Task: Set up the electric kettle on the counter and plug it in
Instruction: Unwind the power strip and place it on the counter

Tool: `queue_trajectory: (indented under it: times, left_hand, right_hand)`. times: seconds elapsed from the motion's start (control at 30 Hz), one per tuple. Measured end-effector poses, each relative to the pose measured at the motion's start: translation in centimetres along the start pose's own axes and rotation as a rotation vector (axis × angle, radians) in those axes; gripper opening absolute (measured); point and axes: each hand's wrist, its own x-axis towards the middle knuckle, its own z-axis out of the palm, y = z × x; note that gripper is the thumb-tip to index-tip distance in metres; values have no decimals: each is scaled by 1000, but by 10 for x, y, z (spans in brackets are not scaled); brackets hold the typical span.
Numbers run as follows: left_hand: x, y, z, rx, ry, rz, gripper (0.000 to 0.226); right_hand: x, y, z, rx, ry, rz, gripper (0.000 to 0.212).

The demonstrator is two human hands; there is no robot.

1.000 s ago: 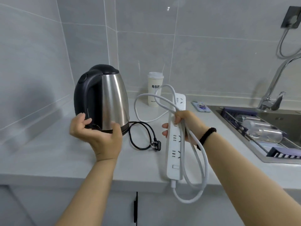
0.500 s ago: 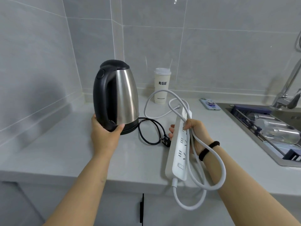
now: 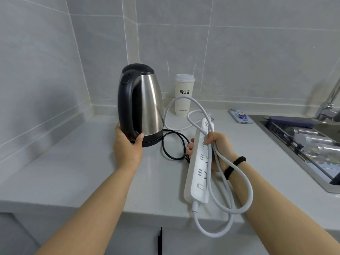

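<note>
Since a second ago: left hand (image 3: 128, 146), then open beside the kettle (image 3: 141, 107), now grips the foot of its black handle, thumb wrapped round.
Kettle: upright on its base, on the counter (image 3: 73, 162) near the tiled corner.
Black cord (image 3: 174, 144): looped on the counter right of the base; its plug mostly hidden behind the strip.
Right hand (image 3: 217, 148): fingers curled round a white power strip (image 3: 200, 162) and its coiled cable (image 3: 230, 190), held above the counter's front edge.
Behind: lidded cup (image 3: 184, 96); phone (image 3: 241, 116) by the sink (image 3: 303, 140).
Sink contents indistinct; tap (image 3: 329, 105) cut off at right.
</note>
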Motion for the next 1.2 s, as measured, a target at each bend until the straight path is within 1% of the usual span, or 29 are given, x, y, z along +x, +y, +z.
queue_trajectory:
  times: [0.1, 0.33, 0.43, 0.53, 0.63, 0.7, 0.73, 0.8, 0.87, 0.93, 0.97, 1.0, 1.03, 1.1, 1.13, 1.17, 1.2]
  left_hand:
    - [7, -1, 10, 0, -14, 6, 56]
    - [20, -1, 32, -22, -45, 9, 59]
    - [27, -2, 41, -28, -60, 8, 59]
    - [32, -4, 44, -15, -69, 6, 60]
    - [33, -6, 41, 0, -105, -5, 67]
    - [30, -7, 40, -4, -139, -9, 76]
    - [27, -7, 41, 2, -141, -12, 81]
    - [17, -4, 44, 60, -97, -55, 94]
    - [1, 4, 46, 116, -14, -70, 99]
    - [-18, 11, 44, 120, 53, 35, 89]
    - [-29, 16, 42, 86, 42, 123, 80]
    - [-38, 19, 40, 24, -14, 197, 69]
    - [-47, 23, 37, -54, -122, 224, 58]
    - [-64, 32, 33, -205, -432, 149, 38]
    - [-70, 33, 32, -253, -579, 110, 34]
    - [-75, 35, 31, -260, -684, 107, 34]
    - [-78, 35, 31, -257, -748, 119, 36]
  right_hand:
    - [6, -1, -1, 8, -48, 15, 26]
    - [13, -4, -4, -58, -12, 28, 38]
    - [18, -6, -4, -79, 22, 32, 40]
    - [19, -6, -4, -57, 14, 28, 41]
    - [18, -5, -5, -61, 12, 12, 49]
    - [18, -4, -6, -49, 4, -8, 60]
    - [17, -4, -7, -47, 2, -19, 62]
    - [15, -4, -7, -51, 6, -41, 57]
    - [13, -3, -7, -45, 3, -65, 53]
    - [11, -1, -7, -24, -9, -94, 52]
    - [10, 0, -7, -18, -6, -116, 50]
    - [9, 0, -6, -15, -6, -139, 47]
    - [7, 1, -5, -13, -7, -162, 44]
    - [5, 2, -3, -12, 3, -201, 41]
    - [5, 3, -3, -9, 18, -216, 40]
    - [4, 4, -3, -9, 32, -228, 42]
    - [5, 5, -4, -7, 52, -240, 44]
